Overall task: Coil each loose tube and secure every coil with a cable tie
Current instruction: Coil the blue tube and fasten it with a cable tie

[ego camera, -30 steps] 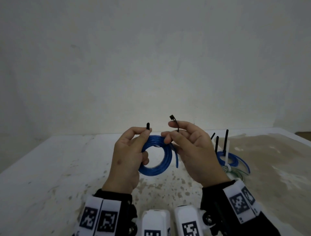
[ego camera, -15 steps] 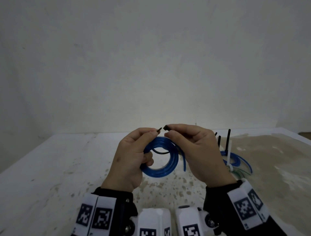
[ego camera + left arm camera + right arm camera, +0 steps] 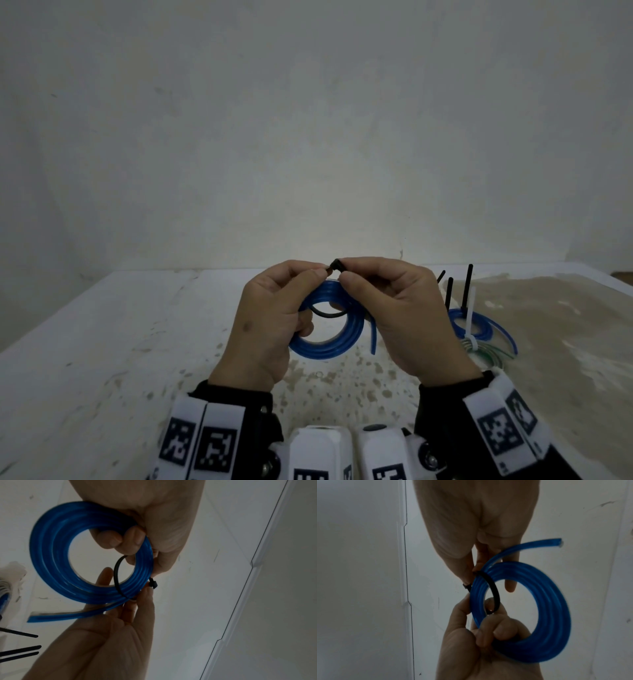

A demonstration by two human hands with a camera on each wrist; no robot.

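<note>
Above the counter (image 3: 102, 342), the left hand (image 3: 263, 325) held the blue tube coil (image 3: 329, 346), its grip curled round the turns at 9 o'clock. The right hand (image 3: 407, 318) pinched the head of the black cable tie (image 3: 335, 264), which looped the coil at 12 o'clock. Tied coils (image 3: 472, 325) lay at 3 o'clock.

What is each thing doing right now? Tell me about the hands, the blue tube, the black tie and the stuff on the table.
Left hand: grips the blue coil, pinches the tie's tail.
Right hand: pinches the tie's head.
Blue coil: wound up, held above the table, one end sticking out.
Black cable tie: looped loosely round the coil, not yet tight.
Second blue coil: lies on the table, tied already.
</note>
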